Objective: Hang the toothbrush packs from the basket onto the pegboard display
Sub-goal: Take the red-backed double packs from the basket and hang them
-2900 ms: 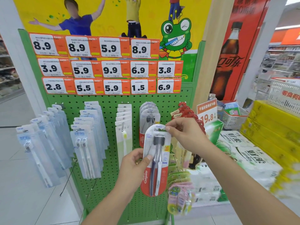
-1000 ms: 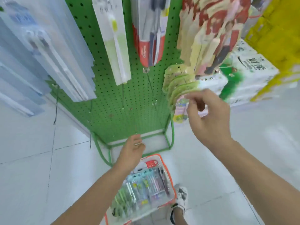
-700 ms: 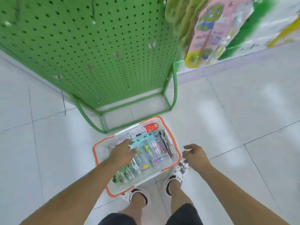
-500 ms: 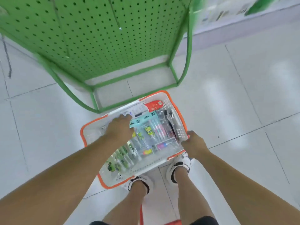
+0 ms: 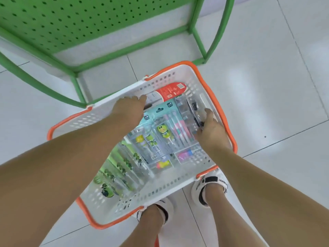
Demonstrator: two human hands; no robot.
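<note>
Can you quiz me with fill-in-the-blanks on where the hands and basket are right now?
1. The white basket with the ____ rim sits on the tiled floor.
2. Both the left hand and the right hand reach into the ____.
3. The red-backed toothbrush pack lies nearest the ____ hand.
4. The green pegboard stand rises ____ the basket.

Missing words: orange; basket; left; beyond

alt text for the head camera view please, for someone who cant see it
Seen from above, a person reaches both hands into a white basket with an orange rim, full of toothbrush packs: the left hand at the far wall, the right hand among packs at the right side. It sits on pale floor tiles below a green pegboard stand.
</note>
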